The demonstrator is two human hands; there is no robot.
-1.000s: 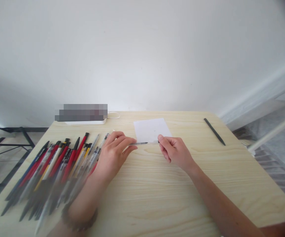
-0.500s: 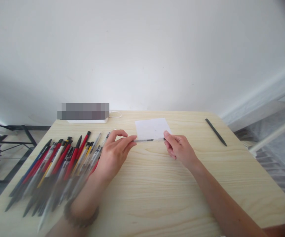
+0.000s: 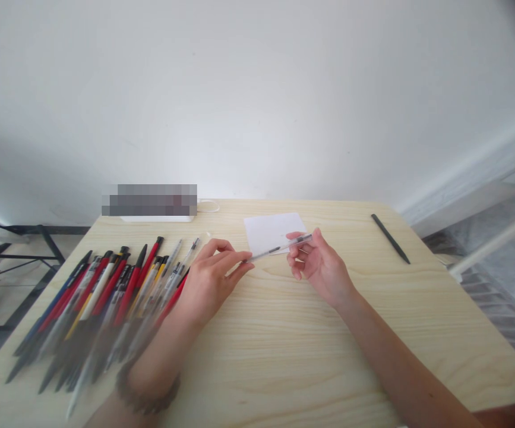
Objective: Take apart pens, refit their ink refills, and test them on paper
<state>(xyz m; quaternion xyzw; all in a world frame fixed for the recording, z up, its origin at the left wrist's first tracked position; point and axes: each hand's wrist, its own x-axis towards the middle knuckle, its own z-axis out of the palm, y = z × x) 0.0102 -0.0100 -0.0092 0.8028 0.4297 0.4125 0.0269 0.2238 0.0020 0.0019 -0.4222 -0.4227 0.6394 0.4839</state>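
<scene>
A clear pen point(image 3: 279, 248) with dark ink spans the gap between my two hands, tilted up to the right. My right hand point(image 3: 317, 267) grips its upper end with the fingers curled round the barrel. My left hand point(image 3: 210, 279) pinches the lower tip end between thumb and fingers. The pen hovers over the near edge of a small white paper point(image 3: 269, 229) lying on the light wooden table point(image 3: 284, 351). Left of my left hand lies a row of several pens point(image 3: 106, 303) in red, black, blue, yellow and clear.
A single black pen point(image 3: 389, 238) lies alone near the table's far right edge. A white flat box point(image 3: 157, 218) sits at the back left against the white wall. A black metal frame point(image 3: 25, 249) and part of a tyre stand off the table's left side.
The pen has tilted from level to slanting up at the right. My right hand has turned palm-up and regripped the barrel. My left hand has stayed at the tip end.
</scene>
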